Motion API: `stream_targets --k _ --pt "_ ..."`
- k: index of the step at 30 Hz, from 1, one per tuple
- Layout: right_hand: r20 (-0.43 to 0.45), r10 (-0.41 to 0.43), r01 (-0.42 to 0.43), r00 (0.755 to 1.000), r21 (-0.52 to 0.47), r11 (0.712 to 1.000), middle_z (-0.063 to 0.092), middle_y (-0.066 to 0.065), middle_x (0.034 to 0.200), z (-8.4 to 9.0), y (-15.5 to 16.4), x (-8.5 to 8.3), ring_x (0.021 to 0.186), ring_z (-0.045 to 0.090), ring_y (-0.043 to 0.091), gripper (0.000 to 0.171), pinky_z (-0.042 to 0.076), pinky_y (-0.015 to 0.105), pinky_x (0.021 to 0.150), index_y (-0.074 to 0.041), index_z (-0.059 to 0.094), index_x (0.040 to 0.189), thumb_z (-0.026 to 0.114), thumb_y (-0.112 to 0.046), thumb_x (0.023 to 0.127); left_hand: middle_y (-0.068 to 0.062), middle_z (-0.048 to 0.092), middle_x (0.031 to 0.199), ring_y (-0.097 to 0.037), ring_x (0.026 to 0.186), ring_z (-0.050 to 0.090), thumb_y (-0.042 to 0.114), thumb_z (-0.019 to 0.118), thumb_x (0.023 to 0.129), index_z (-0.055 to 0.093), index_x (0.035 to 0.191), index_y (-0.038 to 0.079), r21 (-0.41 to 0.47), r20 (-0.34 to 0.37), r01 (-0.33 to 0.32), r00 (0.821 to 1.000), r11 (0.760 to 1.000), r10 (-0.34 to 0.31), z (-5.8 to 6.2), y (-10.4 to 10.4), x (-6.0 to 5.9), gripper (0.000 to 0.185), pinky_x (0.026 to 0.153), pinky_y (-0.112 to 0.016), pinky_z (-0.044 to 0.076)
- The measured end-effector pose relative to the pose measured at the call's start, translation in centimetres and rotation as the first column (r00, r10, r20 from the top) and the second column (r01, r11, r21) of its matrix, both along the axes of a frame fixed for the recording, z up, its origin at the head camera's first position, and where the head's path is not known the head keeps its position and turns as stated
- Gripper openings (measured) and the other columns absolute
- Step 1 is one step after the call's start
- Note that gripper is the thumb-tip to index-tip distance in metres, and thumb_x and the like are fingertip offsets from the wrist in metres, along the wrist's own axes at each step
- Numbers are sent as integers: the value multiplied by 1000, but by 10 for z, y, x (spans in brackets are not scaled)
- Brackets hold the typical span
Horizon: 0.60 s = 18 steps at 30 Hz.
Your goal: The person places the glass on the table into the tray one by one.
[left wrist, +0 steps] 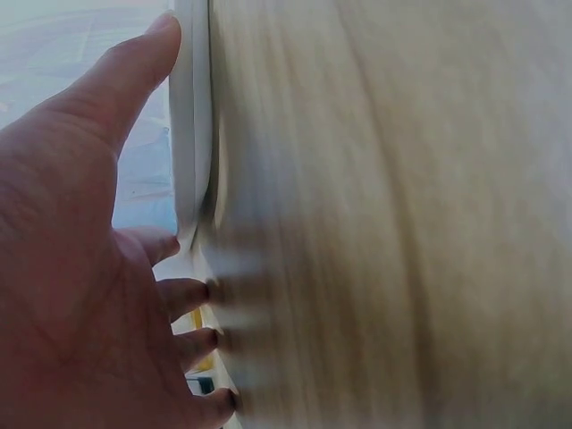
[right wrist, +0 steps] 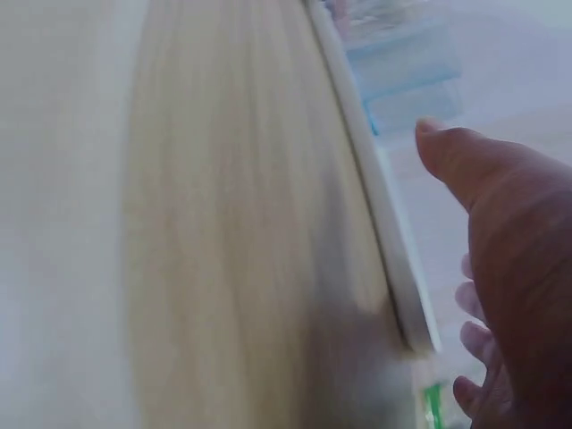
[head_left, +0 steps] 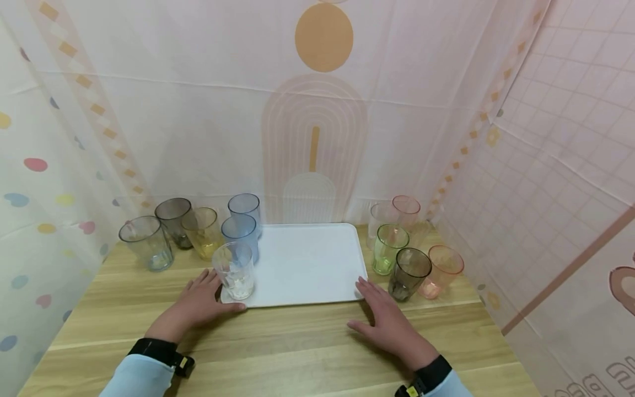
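A white tray (head_left: 310,264) lies on the wooden table. My left hand (head_left: 200,300) is at its front left corner, fingers spread along the side and thumb by the front edge. In the left wrist view, that thumb (left wrist: 125,80) overlaps the tray's rim (left wrist: 189,116). Just beyond this hand stands a clear glass (head_left: 235,273), with two blue glasses, one nearer (head_left: 241,237) and one farther (head_left: 246,207), behind it along the tray's left side. My right hand (head_left: 384,322) is beside the front right corner, fingers loosely extended, thumb apart, holding nothing.
Left of the tray stand a grey-blue glass (head_left: 149,245), a dark grey glass (head_left: 175,220) and a yellow glass (head_left: 203,237). Several more crowd the right side, including a green glass (head_left: 389,251), a brown glass (head_left: 409,275) and an orange-pink glass (head_left: 441,273). Patterned cloth (head_left: 198,138) hangs behind.
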State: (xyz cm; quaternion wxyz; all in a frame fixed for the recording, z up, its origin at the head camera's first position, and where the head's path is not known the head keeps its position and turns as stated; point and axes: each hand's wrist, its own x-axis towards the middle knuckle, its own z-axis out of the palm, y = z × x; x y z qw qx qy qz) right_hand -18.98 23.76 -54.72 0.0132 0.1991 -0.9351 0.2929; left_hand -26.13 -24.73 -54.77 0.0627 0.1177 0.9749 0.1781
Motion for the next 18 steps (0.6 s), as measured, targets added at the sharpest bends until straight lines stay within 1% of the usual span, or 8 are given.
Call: stream_targets --k 3,5,7,9,11,14,16,18 --pt "4 -76 76 997 -74 994 44 13 173 3 10 13 161 38 39 87 33 63 129 -8 44 170 83 -45 101 -41 29 170 -67 157 20 85 75 85 32 168 -9 -3 -7 2 1000 1000 -2 -1 1 -1 133 121 -86 14" --pt "6 -131 131 991 -115 985 54 15 166 4 16 22 155 47 39 81 39 63 125 -9 49 166 84 -43 101 -40 30 170 -67 157 20 86 74 85 33 169 -8 -6 -10 1 1000 1000 -1 -2 0 -1 132 122 -86 14" --pt "14 -190 190 982 -148 971 63 13 156 5 24 30 147 57 37 75 45 61 121 -9 56 161 84 -42 100 -41 29 170 -67 157 20 87 73 85 32 169 -8 -3 -8 -1 1000 1000 1 -3 -1 -2 133 121 -86 14" --pt "31 -244 245 969 -178 953 71 9 144 5 32 35 136 66 32 65 52 57 115 -9 63 154 84 -40 101 -41 29 171 -67 157 20 88 73 85 32 169 -7 -2 -6 -3 1000 1000 3 -4 -1 -2 134 122 -86 14" --pt "59 -298 303 953 -211 929 77 5 130 7 42 39 122 73 25 55 59 50 107 -8 69 145 84 -37 101 -41 29 171 -67 157 19 88 73 84 32 169 -7 0 -2 -3 1000 1000 3 -4 -1 -2 134 122 -86 13" --pt "94 -374 385 923 -245 890 79 0 115 10 63 42 106 75 17 43 63 38 97 -6 73 135 83 -32 103 -41 28 171 -67 157 19 86 73 85 32 169 -8 1 2 1 1000 1000 -1 -3 -1 -2 133 121 -87 13" --pt "118 -426 442 897 -249 862 79 2 110 15 79 43 102 75 18 39 62 35 92 -4 74 131 81 -32 104 -40 28 171 -66 158 19 86 73 86 31 169 -7 2 9 0 1000 1000 0 -1 -1 -1 132 122 -86 12" --pt "138 -478 498 867 -223 838 78 6 111 20 96 43 103 74 22 44 62 38 92 -2 73 131 78 -38 106 -40 28 172 -67 158 19 85 74 86 32 169 -7 0 8 3 1000 1000 -3 0 -1 0 131 121 -87 13"
